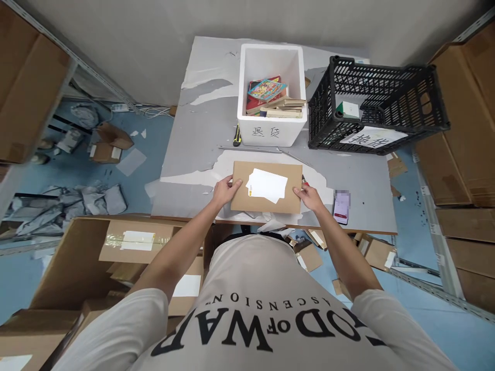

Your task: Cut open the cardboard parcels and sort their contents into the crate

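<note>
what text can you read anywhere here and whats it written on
"退货": handwritten on the front of the white foam box.
"换货", partly cut off: paper sign on the black crate.
"OD OF WAR" and "ASCENSION": the person's shirt, seen upside down.
Label on the cardboard parcel, phone screen: unreadable.

Readable writing on the box, the crate sign and the shirt

At 12 o'clock the white foam box (271, 93) bears the handwritten characters "退货" on its near wall; at 2 o'clock a white paper sign (373, 137) on the black crate (377, 103) carries handwritten characters, seemingly "换货", though tilted and hard to read. At 6 o'clock the person's shirt (263, 309) shows, upside down, "GOD OF WAR" and "ASCENSION". The label (267, 185) on the cardboard parcel (266, 187) is too small to read.
</note>
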The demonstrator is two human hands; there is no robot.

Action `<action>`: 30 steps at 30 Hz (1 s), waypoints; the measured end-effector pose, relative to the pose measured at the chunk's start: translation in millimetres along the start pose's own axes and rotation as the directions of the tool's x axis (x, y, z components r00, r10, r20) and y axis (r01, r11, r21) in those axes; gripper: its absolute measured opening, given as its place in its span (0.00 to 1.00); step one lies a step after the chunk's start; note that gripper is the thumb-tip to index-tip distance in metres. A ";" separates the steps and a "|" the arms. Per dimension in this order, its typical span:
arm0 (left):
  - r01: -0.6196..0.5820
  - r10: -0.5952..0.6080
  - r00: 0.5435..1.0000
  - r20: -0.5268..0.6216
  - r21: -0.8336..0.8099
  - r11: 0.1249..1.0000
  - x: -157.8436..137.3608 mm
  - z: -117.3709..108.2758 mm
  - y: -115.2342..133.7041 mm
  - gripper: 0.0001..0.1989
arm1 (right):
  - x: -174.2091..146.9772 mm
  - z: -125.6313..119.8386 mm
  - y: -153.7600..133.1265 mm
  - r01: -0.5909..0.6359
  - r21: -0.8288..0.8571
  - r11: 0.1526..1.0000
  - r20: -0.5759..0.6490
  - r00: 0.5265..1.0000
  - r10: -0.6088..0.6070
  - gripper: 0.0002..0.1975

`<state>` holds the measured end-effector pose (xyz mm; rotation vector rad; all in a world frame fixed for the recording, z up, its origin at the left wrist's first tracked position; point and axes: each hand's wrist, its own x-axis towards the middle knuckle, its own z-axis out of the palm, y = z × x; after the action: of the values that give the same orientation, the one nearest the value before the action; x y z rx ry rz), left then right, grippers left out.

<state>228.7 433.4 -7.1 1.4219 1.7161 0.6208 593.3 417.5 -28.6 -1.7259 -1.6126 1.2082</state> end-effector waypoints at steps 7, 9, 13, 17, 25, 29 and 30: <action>0.053 -0.052 0.998 0.037 -0.022 0.998 0.6 10.2 -27.1 0.30 | 2.0 14.2 1.7 -0.123 -0.008 0.992 0.049 0.991 0.123 0.29; 0.049 -0.047 0.998 0.041 -0.045 0.998 3.2 11.8 -35.9 0.30 | 4.8 14.2 3.7 -0.130 0.004 0.992 0.052 0.990 0.130 0.30; 0.064 -0.041 0.995 0.094 -0.259 0.964 8.3 12.6 -58.1 0.32 | 3.8 11.9 18.0 -0.122 0.152 0.981 0.092 0.990 0.109 0.35; 0.059 -0.008 0.993 0.118 -0.439 0.896 -4.8 14.1 -88.3 0.41 | -16.7 15.9 43.8 -0.090 0.319 0.943 0.018 0.996 0.089 0.38; -0.024 0.042 0.974 0.225 -0.081 0.996 -47.4 37.2 -96.8 0.28 | -51.2 49.8 50.7 0.007 -0.084 0.996 0.100 0.995 0.001 0.29; -0.086 0.103 0.967 0.232 -0.083 0.993 -48.1 25.6 -72.8 0.27 | -49.5 34.5 33.5 0.000 -0.058 0.998 0.122 0.993 0.007 0.24; -0.111 0.130 0.963 0.235 -0.090 0.990 -47.3 19.2 -64.3 0.27 | -48.4 26.8 28.3 0.008 -0.053 0.999 0.131 0.991 -0.001 0.24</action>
<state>210.2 369.8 -55.6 1.4909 1.4110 0.5483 589.9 360.1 -52.0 -1.7051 -1.7382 1.3124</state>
